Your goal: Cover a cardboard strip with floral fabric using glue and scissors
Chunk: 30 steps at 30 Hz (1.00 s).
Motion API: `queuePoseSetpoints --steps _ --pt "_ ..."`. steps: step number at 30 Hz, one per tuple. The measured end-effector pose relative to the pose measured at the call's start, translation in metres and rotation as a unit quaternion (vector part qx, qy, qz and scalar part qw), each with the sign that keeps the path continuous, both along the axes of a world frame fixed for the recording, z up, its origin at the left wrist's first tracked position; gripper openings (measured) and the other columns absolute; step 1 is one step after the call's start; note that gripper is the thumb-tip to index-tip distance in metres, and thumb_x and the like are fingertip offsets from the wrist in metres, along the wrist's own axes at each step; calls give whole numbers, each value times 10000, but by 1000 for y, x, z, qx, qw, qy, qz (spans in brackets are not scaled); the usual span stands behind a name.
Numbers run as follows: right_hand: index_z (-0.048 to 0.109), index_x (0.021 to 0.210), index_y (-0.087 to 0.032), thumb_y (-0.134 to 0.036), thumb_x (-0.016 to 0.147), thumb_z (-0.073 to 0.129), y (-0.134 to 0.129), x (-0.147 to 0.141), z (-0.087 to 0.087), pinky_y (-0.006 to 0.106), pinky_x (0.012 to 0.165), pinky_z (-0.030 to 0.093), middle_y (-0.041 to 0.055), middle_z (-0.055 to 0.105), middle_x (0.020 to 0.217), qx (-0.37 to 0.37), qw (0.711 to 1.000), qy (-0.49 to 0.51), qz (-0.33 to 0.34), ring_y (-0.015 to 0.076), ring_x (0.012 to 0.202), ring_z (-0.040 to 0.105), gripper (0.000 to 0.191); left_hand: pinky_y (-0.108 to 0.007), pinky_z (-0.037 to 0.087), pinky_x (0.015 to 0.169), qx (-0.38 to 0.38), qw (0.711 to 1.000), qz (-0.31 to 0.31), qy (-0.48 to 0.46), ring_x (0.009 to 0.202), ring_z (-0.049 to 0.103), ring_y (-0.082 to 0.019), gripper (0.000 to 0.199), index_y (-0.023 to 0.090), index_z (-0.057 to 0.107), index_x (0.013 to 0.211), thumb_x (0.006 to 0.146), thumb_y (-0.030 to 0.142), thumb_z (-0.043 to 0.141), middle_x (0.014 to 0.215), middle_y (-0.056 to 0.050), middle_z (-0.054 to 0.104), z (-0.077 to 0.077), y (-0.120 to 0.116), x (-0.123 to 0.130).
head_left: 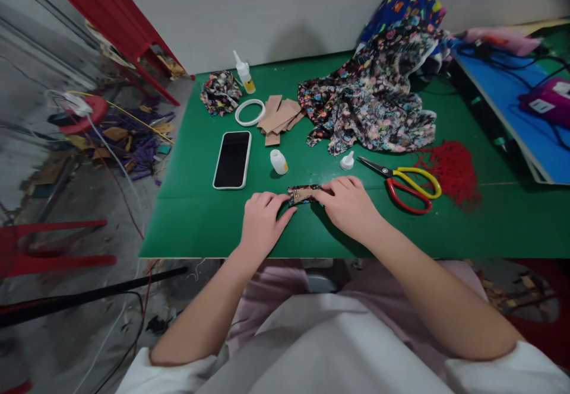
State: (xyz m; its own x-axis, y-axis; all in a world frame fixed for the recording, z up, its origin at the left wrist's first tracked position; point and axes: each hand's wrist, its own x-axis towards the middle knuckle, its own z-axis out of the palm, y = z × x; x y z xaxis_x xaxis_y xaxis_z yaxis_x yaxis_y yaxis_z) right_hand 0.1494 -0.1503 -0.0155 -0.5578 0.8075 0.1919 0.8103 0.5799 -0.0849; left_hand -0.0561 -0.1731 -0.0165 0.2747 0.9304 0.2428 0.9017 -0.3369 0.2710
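Left hand (263, 219): thumb, forefinger apart at strip's left end. Right hand (351, 207): fingers clamped on right end. Strip (303, 194) on table (200, 222), between hands; cloth edging brown middle, covering looks partial. Beyond: uncapped bottle (279, 162), uncovered cards (281, 116).

Small craft workshop: green worktable (191, 222) with scissors (407, 187) and fabric (374, 97) on top, scrap piles (129, 139) on floor beside it.

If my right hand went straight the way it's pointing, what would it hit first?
First, the floral fabric piece at its fingertips; beyond that, probably the open white bottle, though depth is unclear.
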Motion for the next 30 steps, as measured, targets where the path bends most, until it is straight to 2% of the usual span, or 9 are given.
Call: queuePoseSetpoints --steps 5,15,25,30 --pt "586 971 -231 -140 843 386 -1 0 -2 352 818 236 77 565 948 9 1000 -4 8 189 894 431 255 -322 375 725 -18 1000 6 -7 793 483 -183 219 196 611 863 820 392 523 830 -41 585 -5 2 1" --pt "589 1003 -236 -151 857 365 -2 0 -1 354 837 231 80 560 939 2 1000 0 1 188 904 425 281 -325 377 734 -67 998 7 -16 793 486 -178 196 190 593 809 842 357 496 820 -37 578 -2 11 2" --pt "598 985 -223 -142 859 352 -3 -1 -1 360 855 225 81 561 920 10 1000 1 -2 184 895 420 287 -301 355 682 -101 994 24 38 740 468 -174 238 190 552 698 834 375 492 744 -25 538 5 21 6" --pt "595 995 -233 -159 868 347 -3 -1 -1 374 881 228 74 561 924 12 1000 -10 -4 186 898 425 289 -302 333 658 -86 992 27 93 738 464 -183 244 194 535 717 852 382 458 749 -29 533 8 22 9"
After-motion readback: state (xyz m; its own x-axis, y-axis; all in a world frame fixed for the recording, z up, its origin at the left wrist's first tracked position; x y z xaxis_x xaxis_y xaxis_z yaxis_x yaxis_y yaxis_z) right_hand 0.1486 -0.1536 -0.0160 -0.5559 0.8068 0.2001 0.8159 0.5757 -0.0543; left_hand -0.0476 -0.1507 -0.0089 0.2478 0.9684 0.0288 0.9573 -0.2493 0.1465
